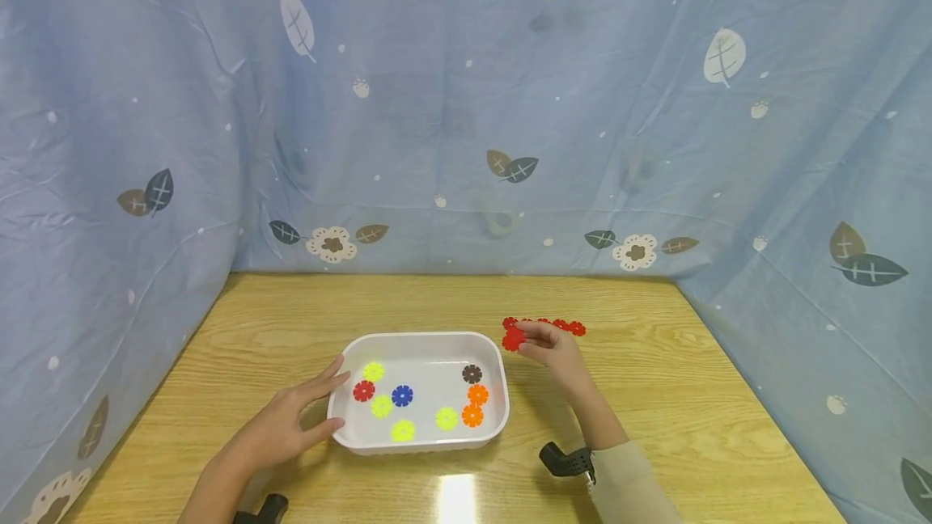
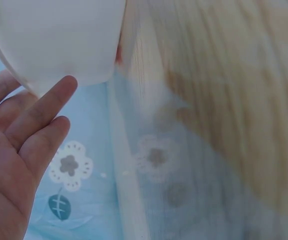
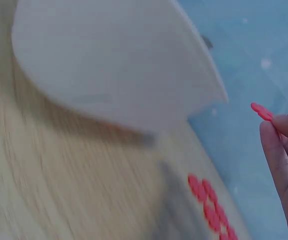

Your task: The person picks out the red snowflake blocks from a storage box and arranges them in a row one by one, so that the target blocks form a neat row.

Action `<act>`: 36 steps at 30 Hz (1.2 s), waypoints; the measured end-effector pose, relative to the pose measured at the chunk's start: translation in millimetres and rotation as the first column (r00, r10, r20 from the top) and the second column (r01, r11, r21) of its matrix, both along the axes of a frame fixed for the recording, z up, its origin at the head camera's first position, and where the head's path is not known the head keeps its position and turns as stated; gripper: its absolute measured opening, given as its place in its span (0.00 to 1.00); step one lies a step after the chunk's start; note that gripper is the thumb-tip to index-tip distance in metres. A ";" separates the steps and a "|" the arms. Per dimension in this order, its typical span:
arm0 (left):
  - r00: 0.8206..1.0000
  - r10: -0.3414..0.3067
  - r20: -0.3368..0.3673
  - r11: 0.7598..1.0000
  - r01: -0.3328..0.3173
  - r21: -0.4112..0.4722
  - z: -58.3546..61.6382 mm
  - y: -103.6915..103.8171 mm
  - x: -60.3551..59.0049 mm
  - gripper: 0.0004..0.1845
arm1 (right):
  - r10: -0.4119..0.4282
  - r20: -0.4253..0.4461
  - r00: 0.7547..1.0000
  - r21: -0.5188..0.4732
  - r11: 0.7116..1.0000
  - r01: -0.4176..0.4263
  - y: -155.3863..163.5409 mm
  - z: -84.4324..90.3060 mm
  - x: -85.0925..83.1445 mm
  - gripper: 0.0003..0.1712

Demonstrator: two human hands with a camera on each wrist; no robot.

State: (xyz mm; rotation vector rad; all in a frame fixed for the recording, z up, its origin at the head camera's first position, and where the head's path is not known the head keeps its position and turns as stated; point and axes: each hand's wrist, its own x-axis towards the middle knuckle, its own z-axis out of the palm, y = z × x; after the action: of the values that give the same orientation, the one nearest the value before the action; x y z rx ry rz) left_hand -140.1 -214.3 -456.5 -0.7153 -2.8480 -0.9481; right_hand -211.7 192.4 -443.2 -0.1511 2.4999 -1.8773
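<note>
My right hand (image 1: 557, 350) pinches a red notched plastic disc (image 3: 261, 111) between thumb and fingertips, just beyond the right end of a white tray. Under and behind that hand lie several matching red discs (image 1: 577, 328) on the table, partly hidden by the fingers. At the left end of the white tray (image 1: 418, 448), my left hand (image 1: 280, 427) touches the rim, fingers extended and spread from the thumb. Inside the tray are several yellow discs (image 1: 404, 430), two orange discs (image 1: 472, 415), one red disc (image 1: 364, 391), one blue disc (image 1: 402, 395) and one dark brown disc (image 1: 472, 373).
The wooden table (image 1: 641, 395) carries the tray near its middle. A blue patterned curtain (image 1: 437, 120) hangs along the back and both sides. A black wrist device (image 1: 564, 461) is strapped at the right sleeve.
</note>
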 end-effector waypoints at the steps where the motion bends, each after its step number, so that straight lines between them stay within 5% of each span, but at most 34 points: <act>1: 1.000 0.000 0.001 1.000 0.000 0.000 -0.1 -0.2 -0.1 0.30 | -0.014 0.000 1.000 0.007 1.000 0.014 4.8 -2.5 -1.9 0.19; 21: 1.000 -0.002 -0.029 1.000 0.002 -0.012 -2.1 0.4 -0.1 0.30 | -0.238 0.108 0.965 0.032 0.971 0.236 72.4 -37.8 -21.4 0.22; 36: 1.000 -0.009 -0.014 1.000 0.009 -0.012 -2.5 0.9 1.0 0.30 | -0.328 0.022 0.944 0.220 0.923 0.315 76.3 -51.7 -27.0 0.20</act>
State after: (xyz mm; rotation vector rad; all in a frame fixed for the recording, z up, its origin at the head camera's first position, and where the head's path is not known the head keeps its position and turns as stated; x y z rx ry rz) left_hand -139.1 -213.3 -459.0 -0.7331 -2.8428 -0.9246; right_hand -238.7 268.6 -494.9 0.3336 2.8015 -1.6533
